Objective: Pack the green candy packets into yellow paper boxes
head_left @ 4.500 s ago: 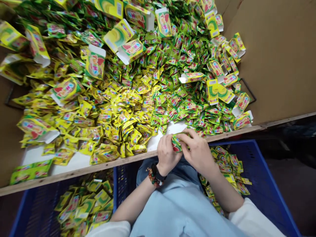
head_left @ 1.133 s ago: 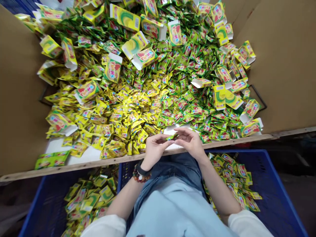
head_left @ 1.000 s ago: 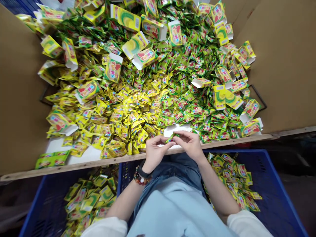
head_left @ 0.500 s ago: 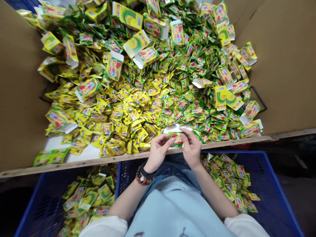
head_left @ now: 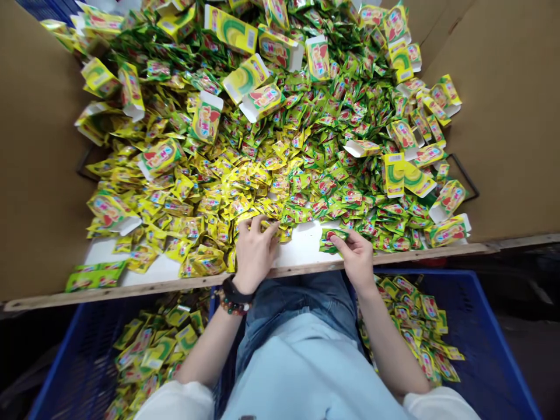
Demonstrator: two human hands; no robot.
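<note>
Green foil sachet (head_left: pixel 333 239) sits pinched in the fingertips of the right hand (head_left: pixel 356 259), just above the white table (head_left: pixel 301 245); the hands are apart, the left hand (head_left: pixel 256 251) spread open over yellow sachets (head_left: pixel 214 201).

Foil sachets (head_left: pixel 251 195) heaped: bright yellow toward left, green toward right, small red and pink print. Green sachet (head_left: pixel 333 240) in right hand (head_left: pixel 356 259), red patch on front. Cartons (head_left: pixel 230 28) yellow, green arc, white inner side. Crate (head_left: pixel 494 326) cobalt blue, lattice pattern. Cardboard wall (head_left: pixel 503 116) tan. Shirt (head_left: pixel 306 373) pale blue. Jeans (head_left: pixel 301 303) dark blue denim. Bracelet (head_left: pixel 230 306) dark, multicoloured beads.
</note>
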